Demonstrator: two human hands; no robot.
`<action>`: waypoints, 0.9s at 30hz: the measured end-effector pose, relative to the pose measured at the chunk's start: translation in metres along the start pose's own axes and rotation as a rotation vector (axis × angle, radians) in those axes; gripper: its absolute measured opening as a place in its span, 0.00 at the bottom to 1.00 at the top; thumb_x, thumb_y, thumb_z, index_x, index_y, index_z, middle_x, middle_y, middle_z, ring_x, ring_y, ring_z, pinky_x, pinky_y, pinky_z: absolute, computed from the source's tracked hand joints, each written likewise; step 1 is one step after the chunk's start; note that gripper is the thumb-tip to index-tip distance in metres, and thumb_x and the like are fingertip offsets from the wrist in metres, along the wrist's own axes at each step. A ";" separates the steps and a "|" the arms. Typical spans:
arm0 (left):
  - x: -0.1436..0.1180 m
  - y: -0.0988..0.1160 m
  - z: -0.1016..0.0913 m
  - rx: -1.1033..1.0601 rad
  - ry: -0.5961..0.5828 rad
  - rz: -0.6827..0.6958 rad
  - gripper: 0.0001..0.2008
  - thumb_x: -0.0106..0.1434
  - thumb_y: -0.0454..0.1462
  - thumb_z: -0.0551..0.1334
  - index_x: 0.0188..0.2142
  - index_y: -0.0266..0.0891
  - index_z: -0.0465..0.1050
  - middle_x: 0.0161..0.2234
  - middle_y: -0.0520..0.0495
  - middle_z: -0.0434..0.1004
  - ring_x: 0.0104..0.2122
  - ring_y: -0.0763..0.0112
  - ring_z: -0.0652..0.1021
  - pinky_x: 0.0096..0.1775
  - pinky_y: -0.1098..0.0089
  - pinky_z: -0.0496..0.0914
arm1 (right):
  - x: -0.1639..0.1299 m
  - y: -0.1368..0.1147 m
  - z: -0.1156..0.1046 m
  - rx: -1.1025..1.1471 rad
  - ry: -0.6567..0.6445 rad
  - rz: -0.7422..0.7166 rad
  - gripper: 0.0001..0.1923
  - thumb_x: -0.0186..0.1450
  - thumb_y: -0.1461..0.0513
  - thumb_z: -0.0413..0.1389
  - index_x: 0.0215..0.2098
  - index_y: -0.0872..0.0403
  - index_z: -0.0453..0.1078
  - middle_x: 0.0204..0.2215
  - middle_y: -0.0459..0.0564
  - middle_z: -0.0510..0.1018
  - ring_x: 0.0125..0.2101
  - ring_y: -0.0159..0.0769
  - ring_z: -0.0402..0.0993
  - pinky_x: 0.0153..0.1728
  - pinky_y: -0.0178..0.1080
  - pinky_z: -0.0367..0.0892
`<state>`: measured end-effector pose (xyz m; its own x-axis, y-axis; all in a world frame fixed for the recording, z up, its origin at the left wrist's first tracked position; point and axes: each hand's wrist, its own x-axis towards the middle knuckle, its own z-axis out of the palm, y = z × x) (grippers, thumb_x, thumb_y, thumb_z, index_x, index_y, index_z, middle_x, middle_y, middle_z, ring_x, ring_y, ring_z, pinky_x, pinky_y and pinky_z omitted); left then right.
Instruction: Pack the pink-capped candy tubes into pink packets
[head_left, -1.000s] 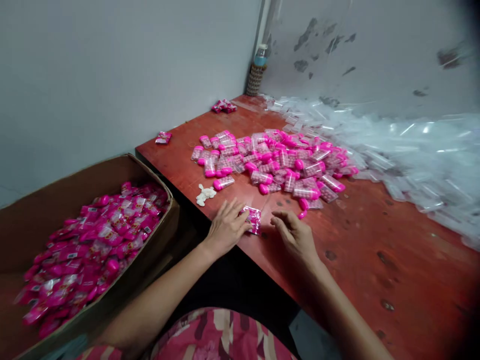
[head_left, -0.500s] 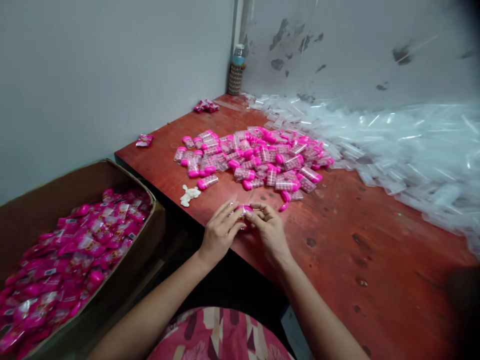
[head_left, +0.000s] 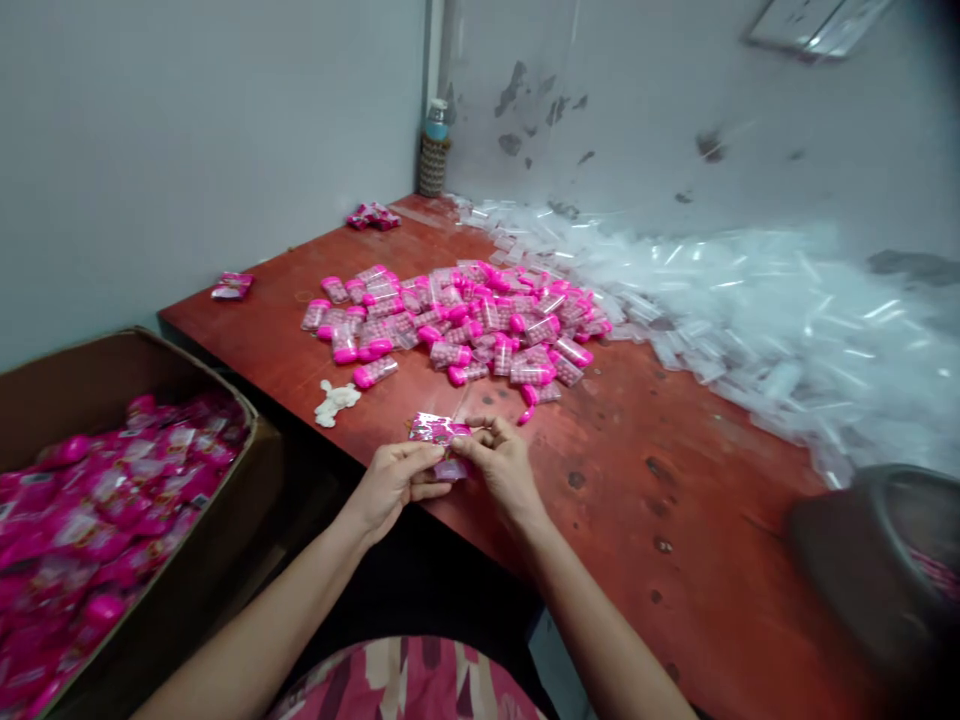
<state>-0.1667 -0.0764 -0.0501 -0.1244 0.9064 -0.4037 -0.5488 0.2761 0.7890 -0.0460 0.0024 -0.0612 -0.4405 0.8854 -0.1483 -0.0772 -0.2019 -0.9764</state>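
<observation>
A shiny pink printed packet [head_left: 433,428] is held between both hands above the near edge of the table. Its lower end looks clear or pale, but the fingers cover part of it. My left hand [head_left: 390,485] pinches its left side, thumb on top and fingers beneath. My right hand [head_left: 501,465] grips the right side with thumb and bent fingers. Just beyond lies a pile of clear, pink-capped containers [head_left: 465,310] filled with small pink balls. Left of the hands is a crumpled whitish scrap [head_left: 335,402].
An open cardboard box [head_left: 251,405] with many pink packets stands at the left. Clear plastic sleeves [head_left: 750,310] heap along the wall on the red table [head_left: 600,540]. A dark tub [head_left: 847,550] sits at the right, and a bottle [head_left: 435,150] in the far corner.
The view has swung right, bringing the dark tub into sight. My left hand has turned from fingers over the item to a thumb-side pinch, and the pink packet now shows more fully.
</observation>
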 end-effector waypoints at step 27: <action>-0.013 -0.007 0.000 0.002 0.230 0.013 0.11 0.44 0.38 0.68 0.26 0.31 0.75 0.24 0.45 0.76 0.24 0.72 0.75 0.28 0.73 0.71 | 0.075 -0.027 -0.122 -1.299 -0.174 -0.546 0.20 0.57 0.51 0.53 0.44 0.53 0.65 0.40 0.53 0.72 0.43 0.42 0.66 0.44 0.41 0.60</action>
<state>-0.1609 -0.0898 -0.0504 -0.3165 0.8132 -0.4884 -0.5447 0.2657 0.7954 0.0317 0.1256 -0.0654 -0.7334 0.6444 0.2163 0.5513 0.7500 -0.3654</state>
